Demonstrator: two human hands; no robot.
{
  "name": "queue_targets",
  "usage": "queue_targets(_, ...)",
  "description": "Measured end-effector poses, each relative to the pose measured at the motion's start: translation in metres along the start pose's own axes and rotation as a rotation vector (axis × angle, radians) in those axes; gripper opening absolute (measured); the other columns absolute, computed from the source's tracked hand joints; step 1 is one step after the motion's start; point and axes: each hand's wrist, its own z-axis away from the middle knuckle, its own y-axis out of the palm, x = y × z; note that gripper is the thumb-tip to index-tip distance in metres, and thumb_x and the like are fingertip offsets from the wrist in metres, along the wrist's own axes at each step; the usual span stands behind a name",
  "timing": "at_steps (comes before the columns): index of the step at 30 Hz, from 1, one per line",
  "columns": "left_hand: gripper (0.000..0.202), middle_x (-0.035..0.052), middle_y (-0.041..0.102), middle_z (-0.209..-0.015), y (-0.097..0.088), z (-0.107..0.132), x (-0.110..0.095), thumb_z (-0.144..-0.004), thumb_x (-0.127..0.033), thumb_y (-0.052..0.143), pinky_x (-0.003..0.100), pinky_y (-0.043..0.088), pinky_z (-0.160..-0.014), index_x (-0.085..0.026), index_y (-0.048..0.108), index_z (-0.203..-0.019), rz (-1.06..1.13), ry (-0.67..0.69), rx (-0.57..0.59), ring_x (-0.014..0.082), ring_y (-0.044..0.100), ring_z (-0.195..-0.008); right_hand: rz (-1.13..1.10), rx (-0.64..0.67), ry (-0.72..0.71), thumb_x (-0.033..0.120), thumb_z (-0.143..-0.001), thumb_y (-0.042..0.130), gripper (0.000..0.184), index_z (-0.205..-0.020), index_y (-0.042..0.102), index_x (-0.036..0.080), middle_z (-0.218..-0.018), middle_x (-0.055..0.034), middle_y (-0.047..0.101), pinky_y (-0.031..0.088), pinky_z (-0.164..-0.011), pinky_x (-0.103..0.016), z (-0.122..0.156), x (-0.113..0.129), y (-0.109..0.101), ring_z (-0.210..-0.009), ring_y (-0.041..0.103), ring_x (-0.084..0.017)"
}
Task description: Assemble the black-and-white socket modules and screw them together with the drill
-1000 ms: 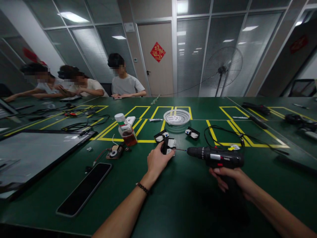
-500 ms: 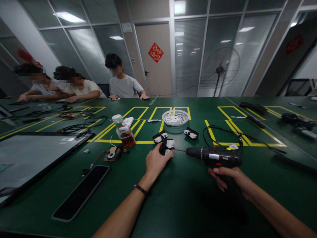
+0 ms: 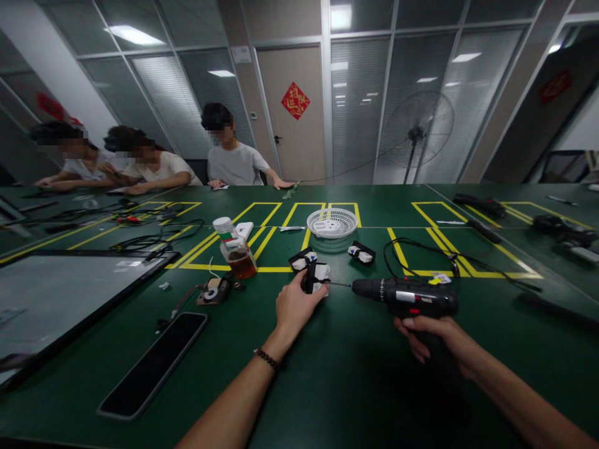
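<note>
My left hand [image 3: 294, 305] grips a small black and white part [image 3: 316, 277] and holds it upright on the green table [image 3: 355, 374]. A black cordless drill [image 3: 407, 297] lies level in my right hand [image 3: 433, 337], whose fingers wrap its handle. The drill's thin bit touches the right side of the part. Two similar black and white parts [image 3: 302, 257] [image 3: 362, 252] lie just behind.
A white round fan grille [image 3: 332, 222] sits beyond the parts. A bottle of amber liquid [image 3: 234, 248], a small circuit piece [image 3: 213, 291] and a long black mirror-like device [image 3: 152, 365] lie to the left. A black cable [image 3: 421, 252] loops at right. Three people sit far left.
Both hands, the drill and the part stay in place. A seated person at the far side has stretched a hand out along the table. The view shifted slightly.
</note>
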Motion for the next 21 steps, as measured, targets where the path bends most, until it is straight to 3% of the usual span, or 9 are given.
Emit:
queue_targets(10,0.070,0.0102,0.071,-0.111,0.0009,-0.0001,0.0019,-0.074,-0.065,0.063,0.033,0.048,-0.084,-0.024,0.057,-0.130,0.058,-0.006,0.001,0.0271,0.065,-0.103,0.017,0.014,0.005,0.034,-0.089,0.057,0.025,-0.087,0.065,0.011,-0.049,0.0019,0.049,0.041,-0.050,-0.026,0.0010,0.0028,0.0023,-0.047,0.045,-0.012)
queue_targets(21,0.059,0.0124,0.068,-0.119,0.0044,-0.0051,0.0019,-0.071,-0.049,0.076,0.033,0.049,-0.090,-0.020,0.064,-0.121,0.543,-0.043,0.084,0.0256,0.065,-0.108,0.030,0.019,0.008,0.036,-0.091,0.055,0.028,-0.096,0.066,0.010,-0.051,0.0014,0.050,0.041,-0.052,-0.027,0.0012,0.0059,0.0012,-0.049,0.047,-0.013)
